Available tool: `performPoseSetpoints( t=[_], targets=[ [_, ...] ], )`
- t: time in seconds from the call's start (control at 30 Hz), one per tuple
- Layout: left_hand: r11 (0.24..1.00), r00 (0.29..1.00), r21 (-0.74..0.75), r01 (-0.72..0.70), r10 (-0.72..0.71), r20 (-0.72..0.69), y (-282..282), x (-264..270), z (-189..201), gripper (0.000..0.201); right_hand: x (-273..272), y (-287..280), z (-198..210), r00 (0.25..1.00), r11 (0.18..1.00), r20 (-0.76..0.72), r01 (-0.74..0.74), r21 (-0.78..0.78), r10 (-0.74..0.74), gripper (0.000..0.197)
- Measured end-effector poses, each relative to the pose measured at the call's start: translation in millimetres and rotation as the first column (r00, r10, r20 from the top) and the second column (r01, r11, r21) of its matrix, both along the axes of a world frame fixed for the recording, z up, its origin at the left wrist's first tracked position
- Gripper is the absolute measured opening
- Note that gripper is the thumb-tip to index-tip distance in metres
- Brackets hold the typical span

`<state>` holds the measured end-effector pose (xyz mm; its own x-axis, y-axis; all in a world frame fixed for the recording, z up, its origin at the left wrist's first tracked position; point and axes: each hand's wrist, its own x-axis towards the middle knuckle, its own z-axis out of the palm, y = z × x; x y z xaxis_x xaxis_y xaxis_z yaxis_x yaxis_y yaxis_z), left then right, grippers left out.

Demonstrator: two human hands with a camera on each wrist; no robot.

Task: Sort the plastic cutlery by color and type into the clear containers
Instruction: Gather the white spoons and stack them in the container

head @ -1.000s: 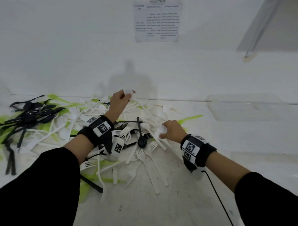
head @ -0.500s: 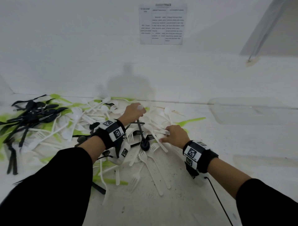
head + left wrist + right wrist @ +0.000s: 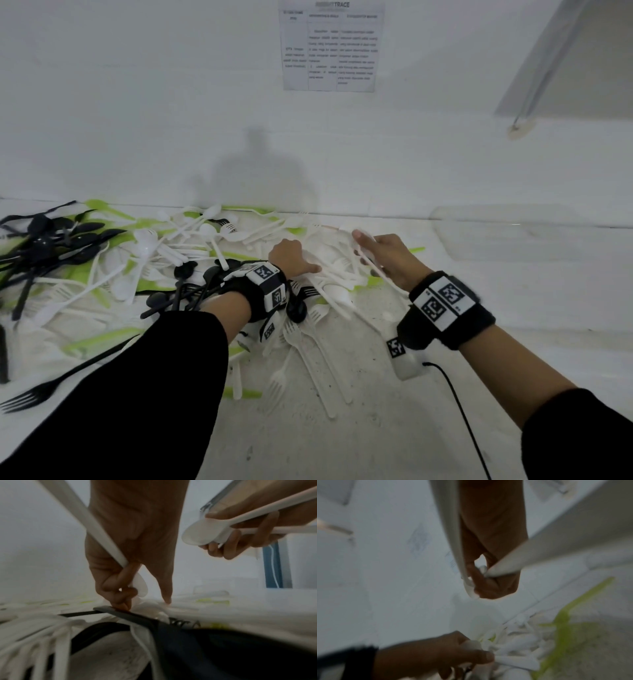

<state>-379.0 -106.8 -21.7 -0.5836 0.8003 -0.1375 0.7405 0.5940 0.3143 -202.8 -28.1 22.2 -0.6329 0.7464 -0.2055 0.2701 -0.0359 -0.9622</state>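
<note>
left hand low on mixed cutlery pile, fingers curled round 1 white spoon, right hand gripping 2 white spoons above pile, clear container far right on table

The head view is evenly and softly lit, slightly washed out and pale. A faint grey shadow of the person falls on the white wall at 12 o'clock, so the light comes from behind. Straight edges bow toward the frame borders. Both wrist views are dim, grainy and motion-blurred, and the scattered white plastic cutlery at 7 o'clock is out of focus.
</note>
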Motion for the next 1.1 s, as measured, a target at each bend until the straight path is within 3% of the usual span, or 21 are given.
performPoseSetpoints(
  t=[0.07, 0.13, 0.2, 0.3, 0.37, 0.47, 0.53, 0.63, 0.73, 0.87, 1.1],
  targets=[
    [1.000, 0.999, -0.030, -0.007, 0.008, 0.051, 0, -3, 0, 0.056, 4, 3, 5, 0.991, 0.961, -0.132, -0.022, -0.277, -0.016, 0.037],
    [0.998, 0.994, -0.056, 0.002, 0.004, 0.106, -1, -6, 1, 0.043, 5, 7, 5, 0.968, 0.871, -0.236, -0.045, -0.489, -0.082, 0.032],
    [0.998, 0.993, -0.055, -0.002, 0.008, 0.114, -3, -7, -1, 0.041, 2, 10, 4, 0.961, 0.808, -0.241, -0.034, -0.588, -0.135, 0.028],
    [0.999, 0.997, -0.036, 0.000, 0.003, 0.073, -9, -5, -7, 0.061, -5, 19, 1, 0.952, 0.750, -0.246, -0.028, -0.661, -0.181, 0.022],
    [1.000, 0.999, 0.002, 0.009, -0.009, 0.037, -12, -5, -10, 0.065, -11, 26, -1, 0.961, 0.805, -0.224, -0.004, -0.594, -0.161, 0.016],
    [0.997, 0.997, 0.072, -0.041, 0.037, 0.061, -15, -10, -8, 0.055, -22, 34, -7, 0.981, 0.957, -0.111, 0.127, -0.261, -0.160, 0.009],
    [0.994, 0.995, 0.100, -0.049, 0.041, 0.087, -18, -15, -6, 0.049, -29, 39, -10, 0.989, 0.988, 0.014, 0.145, -0.050, -0.144, 0.011],
    [0.985, 0.992, 0.164, -0.049, 0.029, 0.122, -24, -23, -6, 0.038, -37, 49, -17, 0.967, 0.973, 0.246, 0.008, 0.229, -0.066, 0.018],
    [0.962, 0.971, 0.254, -0.104, 0.043, 0.236, -29, -26, 2, 0.049, -46, 61, -29, 0.904, 0.879, 0.417, -0.126, 0.459, -0.089, 0.024],
    [0.922, 0.926, 0.346, -0.173, 0.032, 0.377, -33, -28, 16, 0.053, -56, 69, -42, 0.869, 0.852, 0.484, -0.170, 0.495, -0.107, 0.030],
    [0.911, 0.917, 0.368, -0.187, 0.028, 0.397, -38, -33, 20, 0.036, -65, 66, -58, 0.779, 0.867, 0.621, -0.249, 0.432, -0.086, 0.059]
  ],
)
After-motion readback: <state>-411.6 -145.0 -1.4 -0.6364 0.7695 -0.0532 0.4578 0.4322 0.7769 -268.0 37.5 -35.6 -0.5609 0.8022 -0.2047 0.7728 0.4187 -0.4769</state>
